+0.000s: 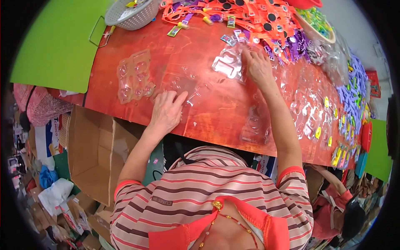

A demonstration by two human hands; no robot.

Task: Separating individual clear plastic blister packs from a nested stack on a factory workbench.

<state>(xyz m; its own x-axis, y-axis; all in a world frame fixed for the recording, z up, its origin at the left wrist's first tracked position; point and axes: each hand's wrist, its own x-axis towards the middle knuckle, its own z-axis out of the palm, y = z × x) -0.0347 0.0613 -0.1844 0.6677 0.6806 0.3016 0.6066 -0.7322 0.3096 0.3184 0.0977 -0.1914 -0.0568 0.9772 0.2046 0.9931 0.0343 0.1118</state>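
Note:
My left hand point(166, 111) lies near the table's front edge, its fingers spread out and resting at the side of a clear plastic blister tray point(189, 86). Farther off, my right hand point(259, 68) has its fingertips at the right edge of another clear blister tray point(228, 62), which catches the light; the thumb is mostly hidden, and the hand seems to grip that edge. Left of my left hand sits a blister tray stack point(135, 77) with rounded hollows. Many more clear blister trays point(306, 100) cover the right side, a few holding yellow pieces point(318, 133).
Orange straps point(266, 16) and purple straps point(293, 46) heap at the back of the red table point(200, 125). A grey basket point(132, 16) stands back left, lavender pieces point(354, 87) pile at right. An open cardboard box point(93, 150) is below left. Another person point(333, 208) is lower right.

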